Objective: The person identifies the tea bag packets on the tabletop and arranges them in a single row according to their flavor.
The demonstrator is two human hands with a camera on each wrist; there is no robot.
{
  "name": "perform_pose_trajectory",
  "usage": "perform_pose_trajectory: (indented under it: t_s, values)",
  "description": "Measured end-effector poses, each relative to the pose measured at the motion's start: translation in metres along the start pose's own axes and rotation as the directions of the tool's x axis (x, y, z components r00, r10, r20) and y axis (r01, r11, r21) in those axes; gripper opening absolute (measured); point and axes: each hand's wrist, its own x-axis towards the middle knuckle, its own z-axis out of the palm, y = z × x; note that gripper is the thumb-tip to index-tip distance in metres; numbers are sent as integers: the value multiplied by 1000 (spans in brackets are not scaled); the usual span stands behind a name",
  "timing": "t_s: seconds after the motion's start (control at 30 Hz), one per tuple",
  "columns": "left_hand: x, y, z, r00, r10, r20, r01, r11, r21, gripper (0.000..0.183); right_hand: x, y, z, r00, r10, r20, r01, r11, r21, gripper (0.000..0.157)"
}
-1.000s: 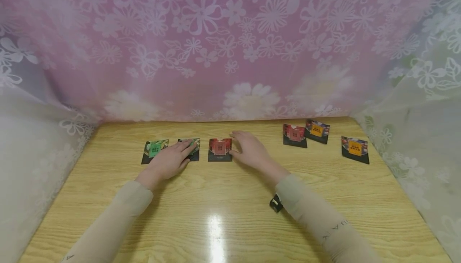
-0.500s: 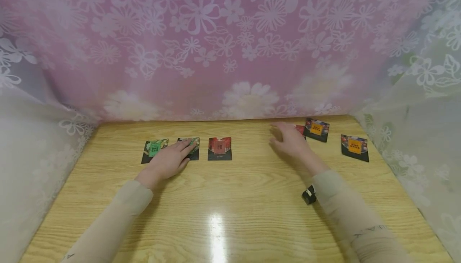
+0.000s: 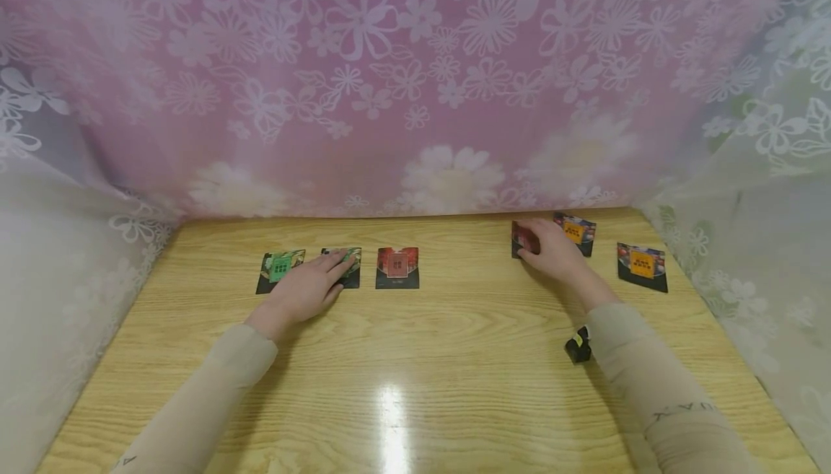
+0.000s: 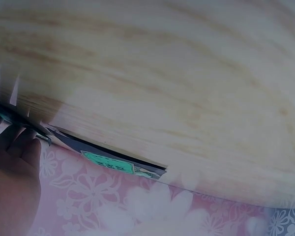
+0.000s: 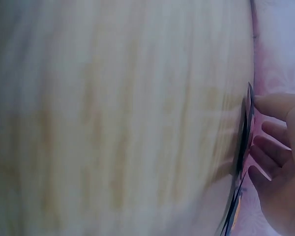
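My left hand (image 3: 305,288) lies with its fingers extended over a green-and-black packet (image 3: 353,278), covering much of it. A second green-and-black packet (image 3: 278,269) lies just left of those fingers; the left wrist view shows a green-labelled packet (image 4: 108,160) beside the hand. To the right of the left hand lies a red-and-black packet (image 3: 397,268), untouched. At the back right, my right hand (image 3: 552,250) grips another red-and-black packet (image 3: 517,240) between thumb and curled fingers, hiding its right part. The right wrist view shows this packet (image 5: 245,130) edge-on at the fingertips.
Two orange-labelled packets lie to the right: one (image 3: 576,231) right behind the right hand, another (image 3: 641,266) near the table's right side. A small black device (image 3: 578,346) sits at the right cuff. A pink floral curtain (image 3: 415,99) borders the wooden table (image 3: 415,358) behind.
My right hand has left the middle red packet and moved right to the other red packet, its fingers now closing at that packet's edges. The left hand has stayed in place.
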Motion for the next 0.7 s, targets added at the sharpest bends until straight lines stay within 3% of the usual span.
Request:
perform_pose_trajectory:
  t_s: [0.4,0.7]
  values:
    - [1,-1,2,1000,2,-2,-2,1000,7,60,3,2,5,999,-45,15,47,995,-84,55]
    - [0,-1,1,1000,4,-16,-5,1000,-3,60,5,-15,11,995,-93,25,95,993,-72,54]
